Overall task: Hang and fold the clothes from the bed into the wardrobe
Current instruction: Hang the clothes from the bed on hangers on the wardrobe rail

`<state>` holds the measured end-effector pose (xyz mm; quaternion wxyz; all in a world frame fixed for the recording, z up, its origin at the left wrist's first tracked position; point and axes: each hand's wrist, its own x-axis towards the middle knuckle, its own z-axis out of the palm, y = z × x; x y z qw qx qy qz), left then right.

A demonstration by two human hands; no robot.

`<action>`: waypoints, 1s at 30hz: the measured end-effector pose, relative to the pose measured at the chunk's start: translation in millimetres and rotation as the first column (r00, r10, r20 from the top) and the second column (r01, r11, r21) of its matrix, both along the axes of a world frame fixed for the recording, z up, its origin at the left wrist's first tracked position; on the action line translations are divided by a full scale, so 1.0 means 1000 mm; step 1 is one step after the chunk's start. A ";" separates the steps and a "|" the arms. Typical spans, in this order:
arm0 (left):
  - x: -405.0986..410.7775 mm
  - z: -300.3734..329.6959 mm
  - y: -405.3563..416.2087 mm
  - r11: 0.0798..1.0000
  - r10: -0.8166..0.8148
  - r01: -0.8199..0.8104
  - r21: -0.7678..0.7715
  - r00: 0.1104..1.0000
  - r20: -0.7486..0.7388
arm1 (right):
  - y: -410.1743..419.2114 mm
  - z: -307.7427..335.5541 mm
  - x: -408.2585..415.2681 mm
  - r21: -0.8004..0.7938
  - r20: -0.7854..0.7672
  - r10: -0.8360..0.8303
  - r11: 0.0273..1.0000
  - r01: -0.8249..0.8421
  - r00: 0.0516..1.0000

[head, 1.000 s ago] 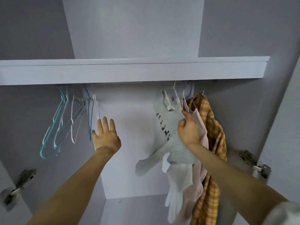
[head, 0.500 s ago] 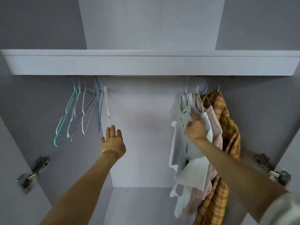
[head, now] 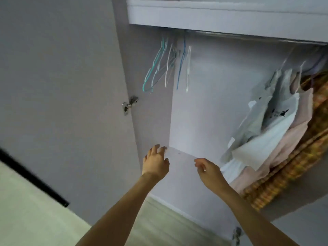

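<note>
Wardrobe (head: pixel 150 86) fills most of your view, its door swung open across the left of the frame and its shelf (head: pixel 221 16) running along the top. Clothes (head: pixel 276 132) hang in a bunch at the right edge: a pale grey printed top, a white piece, a pink one and an orange plaid shirt, pressed close together on the rail. Empty hangers (head: pixel 166 66), thin wire ones in teal, white and blue, dangle together at upper centre, well apart from the garments. Your left hand (head: pixel 155 164) and right hand (head: pixel 209 170) sit low in the middle of the frame, fingers loose, holding nothing; neither touches cloth or hanger. The bed is out of view, so no unhung garment shows here. Expect soft, light, limp fabric that sags and slides off thin wire: take each piece by the shoulders or collar. Lift a hanger by its hook, since the frame will likely flex.
</note>
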<state>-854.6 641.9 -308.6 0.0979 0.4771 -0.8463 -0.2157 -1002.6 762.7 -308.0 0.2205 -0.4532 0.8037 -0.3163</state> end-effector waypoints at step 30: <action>0.585 -0.171 0.545 -0.336 0.939 -0.885 0.321 -0.287 0.190 | 0.214 -0.123 0.632 0.386 0.315 0.930 -0.310 -0.869 -0.192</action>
